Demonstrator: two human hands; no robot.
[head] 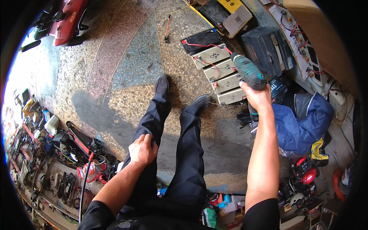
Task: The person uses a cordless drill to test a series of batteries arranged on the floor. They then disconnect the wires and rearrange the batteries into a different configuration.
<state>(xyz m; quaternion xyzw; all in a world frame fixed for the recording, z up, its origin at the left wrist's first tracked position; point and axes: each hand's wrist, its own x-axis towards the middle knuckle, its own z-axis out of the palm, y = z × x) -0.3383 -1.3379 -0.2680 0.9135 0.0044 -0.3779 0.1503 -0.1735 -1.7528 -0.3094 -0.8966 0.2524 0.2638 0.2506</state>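
My right hand [257, 96] grips a teal and black cordless drill driver [248, 70], its nose pointing up and left over a row of batteries. Several grey battery blocks [227, 83] lie side by side on the floor, with handwritten numbers on them. At the row's far end sits a black battery [201, 40]. A red wire [205, 45] runs from the black battery toward the drill's nose, and thin red and black leads link other terminals. The drill hides some of the terminals on the right. My left hand [143, 149] rests, loosely curled, on my left thigh; nothing shows in it.
A large dark battery [266, 51] stands right of the row, below a yellow box [230, 14]. Blue fabric [302, 123] is heaped near my right forearm. A floor jack [83, 141] and piled tools lie left. A red vehicle [69, 23] stands far left.
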